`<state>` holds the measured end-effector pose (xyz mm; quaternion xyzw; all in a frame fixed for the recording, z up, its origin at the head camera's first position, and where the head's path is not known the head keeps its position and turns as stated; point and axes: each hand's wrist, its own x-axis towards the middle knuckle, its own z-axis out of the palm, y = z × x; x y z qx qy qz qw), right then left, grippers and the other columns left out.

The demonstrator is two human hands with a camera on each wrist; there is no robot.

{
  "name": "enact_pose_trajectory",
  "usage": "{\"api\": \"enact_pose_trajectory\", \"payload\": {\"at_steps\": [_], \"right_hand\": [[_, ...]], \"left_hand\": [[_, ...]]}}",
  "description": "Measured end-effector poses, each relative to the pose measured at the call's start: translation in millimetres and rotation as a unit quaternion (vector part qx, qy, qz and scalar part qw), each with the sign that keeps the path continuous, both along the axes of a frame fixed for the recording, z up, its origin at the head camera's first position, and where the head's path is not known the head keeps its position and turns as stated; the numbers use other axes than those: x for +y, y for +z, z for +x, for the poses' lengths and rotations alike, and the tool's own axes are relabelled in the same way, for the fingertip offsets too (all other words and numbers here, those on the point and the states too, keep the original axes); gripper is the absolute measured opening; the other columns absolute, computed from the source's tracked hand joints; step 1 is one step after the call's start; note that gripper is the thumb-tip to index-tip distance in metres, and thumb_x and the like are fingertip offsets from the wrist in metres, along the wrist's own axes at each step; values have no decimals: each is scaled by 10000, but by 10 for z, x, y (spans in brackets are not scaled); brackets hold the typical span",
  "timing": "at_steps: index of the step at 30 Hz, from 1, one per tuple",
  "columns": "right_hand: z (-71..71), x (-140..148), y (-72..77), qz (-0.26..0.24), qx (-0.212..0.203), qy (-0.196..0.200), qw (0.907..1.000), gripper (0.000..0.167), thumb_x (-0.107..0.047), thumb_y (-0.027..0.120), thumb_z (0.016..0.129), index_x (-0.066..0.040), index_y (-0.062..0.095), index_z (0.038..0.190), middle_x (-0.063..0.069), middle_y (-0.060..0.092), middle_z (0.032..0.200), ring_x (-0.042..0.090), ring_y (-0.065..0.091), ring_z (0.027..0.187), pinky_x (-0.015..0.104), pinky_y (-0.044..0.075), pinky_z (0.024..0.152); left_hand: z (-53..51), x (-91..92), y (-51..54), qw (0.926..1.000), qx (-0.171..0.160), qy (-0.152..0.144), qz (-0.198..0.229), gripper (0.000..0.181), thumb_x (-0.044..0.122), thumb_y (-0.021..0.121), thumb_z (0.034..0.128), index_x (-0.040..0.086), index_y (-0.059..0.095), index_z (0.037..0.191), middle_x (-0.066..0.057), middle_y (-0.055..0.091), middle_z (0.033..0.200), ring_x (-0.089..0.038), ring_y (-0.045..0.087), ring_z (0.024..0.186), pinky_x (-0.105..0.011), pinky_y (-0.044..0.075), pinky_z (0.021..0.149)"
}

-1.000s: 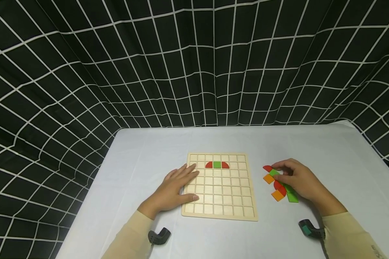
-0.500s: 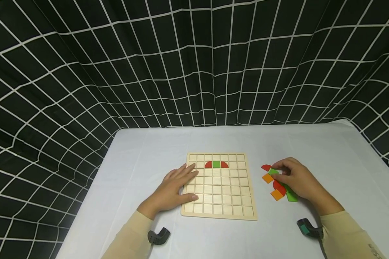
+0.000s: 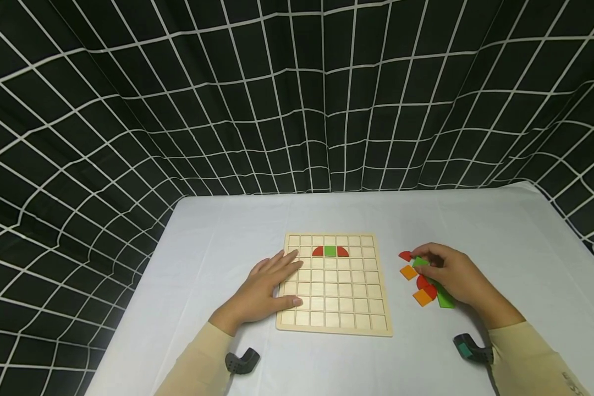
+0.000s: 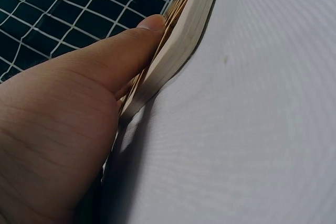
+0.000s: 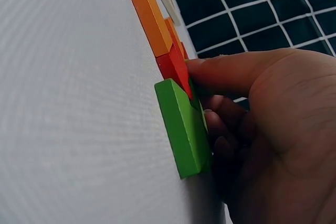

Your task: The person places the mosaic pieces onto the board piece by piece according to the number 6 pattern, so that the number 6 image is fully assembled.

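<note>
My left hand [image 3: 259,294] lies with straight, spread fingers on the left edge of a pale wooden grid board [image 3: 331,289]; the left wrist view shows the thumb [image 4: 134,45] on the board's rim. Set in the board's second row are a green square tile [image 3: 330,251] with a red quarter-round tile [image 3: 318,252] and another [image 3: 342,252] on either side. Over a loose pile of tiles at the right, my right hand [image 3: 452,278] pinches a green tile [image 3: 419,263] between thumb and fingers. That hand partly covers the pile.
Loose around the right hand lie two orange squares [image 3: 408,272], red curved tiles [image 3: 422,282] and green tiles [image 3: 445,298]. Another red tile [image 3: 405,256] sits at the pile's far end. A black gridded curtain [image 3: 329,110] stands behind the white table [image 3: 237,220].
My right hand has shifted the pinched green tile slightly to the right, opening a small gap to the orange square. The left hand has stayed on the board.
</note>
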<state>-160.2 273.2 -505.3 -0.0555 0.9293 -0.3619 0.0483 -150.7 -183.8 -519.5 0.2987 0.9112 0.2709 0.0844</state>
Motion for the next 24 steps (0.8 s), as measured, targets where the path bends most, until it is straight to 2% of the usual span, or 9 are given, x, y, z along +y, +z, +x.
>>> {"api": "enact_pose_trajectory", "payload": {"at_steps": [3, 8, 24], "right_hand": [[4, 2, 7, 17, 21, -14, 10000, 259, -119, 809, 997, -74, 745, 1245, 73, 661, 1022, 314, 580, 962, 416, 530, 786], [2, 11, 3, 16, 161, -129, 9998, 213, -97, 788, 1004, -88, 729, 1209, 61, 653, 969, 293, 580, 924, 364, 526, 746], [7, 45, 27, -82, 457, -351, 9983, 166, -123, 787, 1021, -55, 745, 1167, 53, 675, 955, 284, 564, 900, 281, 483, 687]], "left_hand": [[-1, 1, -2, 10000, -4, 3, -3, 878, 637, 700, 1004, 203, 405, 1708, 50, 195, 1802, -220, 96, 1655, -537, 65, 1305], [1, 1, 3, 10000, -2, 2, 23, 876, 636, 699, 1005, 197, 409, 1706, 43, 198, 1802, -232, 104, 1655, -542, 65, 1304], [9, 15, 25, 10000, 2, 24, -30, 877, 619, 718, 999, 197, 412, 1704, 47, 198, 1802, -219, 102, 1654, -527, 65, 1305]]}}
